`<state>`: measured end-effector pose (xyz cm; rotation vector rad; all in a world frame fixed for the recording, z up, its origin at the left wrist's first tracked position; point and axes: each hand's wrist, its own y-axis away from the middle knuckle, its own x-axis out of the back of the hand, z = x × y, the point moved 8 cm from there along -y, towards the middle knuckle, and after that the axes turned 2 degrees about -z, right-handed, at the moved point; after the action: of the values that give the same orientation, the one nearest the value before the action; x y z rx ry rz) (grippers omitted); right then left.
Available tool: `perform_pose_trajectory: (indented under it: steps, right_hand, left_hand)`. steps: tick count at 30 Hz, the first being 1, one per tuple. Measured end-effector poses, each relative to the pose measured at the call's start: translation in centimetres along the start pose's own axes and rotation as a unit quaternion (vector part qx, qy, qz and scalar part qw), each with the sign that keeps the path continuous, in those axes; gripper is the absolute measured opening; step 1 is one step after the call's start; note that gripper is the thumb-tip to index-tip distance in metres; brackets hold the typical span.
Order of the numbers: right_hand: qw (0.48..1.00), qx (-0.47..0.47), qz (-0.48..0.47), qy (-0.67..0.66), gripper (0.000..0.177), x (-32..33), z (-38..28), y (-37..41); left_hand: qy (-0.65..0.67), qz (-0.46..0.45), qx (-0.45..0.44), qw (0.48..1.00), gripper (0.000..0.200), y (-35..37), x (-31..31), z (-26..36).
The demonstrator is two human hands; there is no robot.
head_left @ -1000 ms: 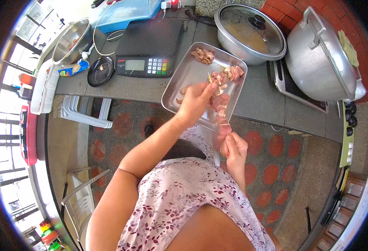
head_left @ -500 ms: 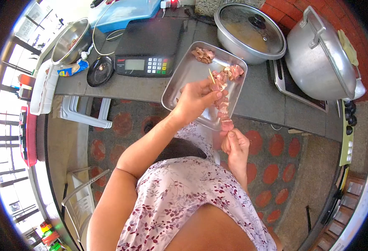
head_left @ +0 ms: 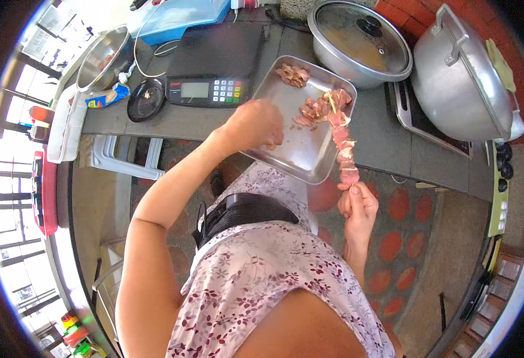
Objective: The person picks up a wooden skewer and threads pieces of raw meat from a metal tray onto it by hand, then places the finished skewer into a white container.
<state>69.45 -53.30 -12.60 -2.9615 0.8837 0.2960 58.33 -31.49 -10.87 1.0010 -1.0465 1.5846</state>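
Note:
A skewer of raw meat [head_left: 344,149] stands out from my right hand [head_left: 359,206], whose fingers and thumb pinch its lower end. Its bare wooden tip points up and away, overlapping the tray's right side in this view. My left hand [head_left: 253,126], slightly blurred, is over the left side of the metal tray [head_left: 300,160], fingers curled downward. What those fingers hold is hidden. Inside the tray lie a pile of raw meat pieces [head_left: 314,111] near the middle and another meat pile [head_left: 293,75] in the far left corner.
Left of the tray sit a digital scale [head_left: 205,89], a small black dish [head_left: 145,100] and a steel bowl [head_left: 104,59]. A lidded pot [head_left: 360,45] stands behind it. On the right, a large aluminium pot [head_left: 461,83] rests on a cooktop [head_left: 432,128]. A white stool [head_left: 127,158] is under the counter.
My left hand has let go of the skewer and moved left over the tray. My right hand has shifted slightly right with the skewer, which now stands clear of the left hand.

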Motion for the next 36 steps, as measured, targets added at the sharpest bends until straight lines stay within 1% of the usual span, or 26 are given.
perform_pose_trajectory:
  steps: [1, 2, 3, 5, 9, 10, 11, 12, 14, 15, 16, 17, 18, 20, 21, 23, 24, 26, 27, 29, 30, 31, 33, 34, 35, 36]
  right_hand:
    - [1.000, -0.001, 0.001, 0.000, 0.030, 0.2, 0.2, 0.1]
    - [1.000, -0.002, 0.004, 0.004, 0.029, 0.4, 0.6, 0.3]
    - [1.000, -0.004, 0.007, 0.008, 0.028, 0.6, 0.7, 0.4]
    - [1.000, -0.004, 0.007, 0.017, 0.028, 0.7, 0.6, 0.6]
    - [1.000, 0.002, 0.010, 0.021, 0.028, 1.0, 0.2, 1.0]
    - [1.000, 0.002, 0.012, 0.020, 0.028, 1.1, 0.2, 1.0]
    - [1.000, -0.002, 0.015, 0.019, 0.028, 1.1, 0.2, 1.1]
    - [1.000, -0.006, 0.018, 0.018, 0.028, 1.1, 0.3, 1.1]
    - [1.000, -0.012, 0.015, 0.018, 0.028, 1.2, 0.5, 1.2]
    - [1.000, -0.016, 0.011, 0.019, 0.028, 1.1, 0.6, 1.1]
    - [1.000, -0.016, 0.008, 0.019, 0.028, 1.2, 0.7, 1.1]
    - [1.000, -0.014, 0.000, 0.028, 0.029, 1.1, 0.7, 1.1]
    - [0.999, -0.011, -0.007, 0.037, 0.029, 1.0, 0.8, 1.1]
    - [0.999, -0.011, -0.012, 0.042, 0.030, 0.9, 0.7, 1.1]
    - [0.999, -0.012, -0.015, 0.047, 0.030, 0.8, 0.7, 1.1]
    - [0.999, -0.012, -0.015, 0.049, 0.030, 0.9, 0.5, 1.1]
    - [0.998, -0.013, -0.015, 0.052, 0.031, 0.9, 0.5, 1.2]
    - [0.998, -0.014, -0.004, 0.056, 0.031, 1.0, 0.5, 1.4]
    - [0.998, -0.013, 0.007, 0.059, 0.031, 1.2, 0.5, 1.5]
    - [0.999, -0.014, 0.023, 0.046, 0.029, 1.4, 0.4, 1.6]
    - [0.999, -0.015, 0.037, 0.034, 0.028, 1.9, 0.3, 1.8]
    - [0.999, -0.015, 0.038, 0.033, 0.028, 2.1, 0.3, 1.8]
    - [0.999, -0.005, 0.041, 0.023, 0.028, 2.6, 0.2, 1.8]
    - [0.999, -0.005, 0.042, 0.023, 0.028, 2.8, 0.2, 1.8]
    - [0.999, 0.001, 0.041, 0.030, 0.029, 3.0, 0.2, 1.7]
    - [0.998, 0.008, 0.041, 0.036, 0.029, 3.2, 0.1, 1.7]
  left_hand:
    - [0.010, -0.008, -0.013, 1.000, 0.007, -0.1, -0.5, 0.5]
    - [-0.022, -0.001, -0.018, 1.000, 0.010, -0.1, -0.6, 0.9]
    - [-0.021, -0.001, -0.018, 1.000, 0.010, -0.2, -0.8, 1.3]
    - [-0.109, -0.002, -0.017, 0.994, 0.025, -0.4, -1.2, 1.9]
    - [-0.104, -0.003, -0.024, 0.994, 0.019, -0.8, -0.1, 1.7]
    - [0.037, -0.060, 0.059, 0.996, 0.017, -0.9, 0.3, 0.7]
    - [0.176, -0.117, 0.141, 0.967, 0.017, -0.5, -0.1, -0.2]
    - [0.175, -0.119, 0.140, 0.967, 0.017, -0.2, -0.5, -0.7]
    - [0.310, -0.021, 0.115, 0.944, 0.018, 0.0, -0.4, -1.8]
    - [0.309, -0.020, 0.116, 0.944, 0.018, 0.0, 0.0, -1.5]
    - [0.432, -0.038, 0.167, 0.886, 0.018, 0.2, -0.1, -1.6]
    - [0.545, -0.054, 0.213, 0.809, 0.021, 0.6, -0.6, -1.5]
    - [0.545, -0.053, 0.213, 0.810, 0.021, 0.6, -0.7, -1.5]
    - [0.653, -0.037, 0.240, 0.718, 0.028, 0.8, -1.6, -1.6]
    - [0.653, -0.037, 0.239, 0.718, 0.028, 0.7, -1.6, -1.6]
    - [0.713, -0.036, 0.256, 0.651, 0.032, 0.6, -2.3, -1.5]
    - [0.714, -0.036, 0.256, 0.650, 0.032, 0.5, -2.6, -1.4]
    - [0.606, 0.071, 0.211, 0.763, 0.032, 0.1, -1.0, -2.2]
    - [0.607, 0.071, 0.211, 0.763, 0.032, 0.0, -0.8, -2.1]
    - [0.524, 0.140, 0.215, 0.812, 0.033, -0.1, 1.6, -2.3]
    - [0.443, 0.163, 0.242, 0.848, 0.025, -0.2, 2.4, -2.3]
    - [0.443, 0.162, 0.242, 0.848, 0.025, -0.4, 2.6, -1.7]
    - [0.381, 0.201, 0.191, 0.882, 0.017, -0.5, 3.9, 0.5]
    - [0.287, 0.183, 0.166, 0.926, 0.012, -0.6, 3.4, 1.3]
    - [0.243, 0.112, 0.133, 0.954, 0.017, -0.8, 2.8, 2.8]
    - [0.207, 0.093, 0.050, 0.973, 0.016, -0.6, 1.7, 3.7]
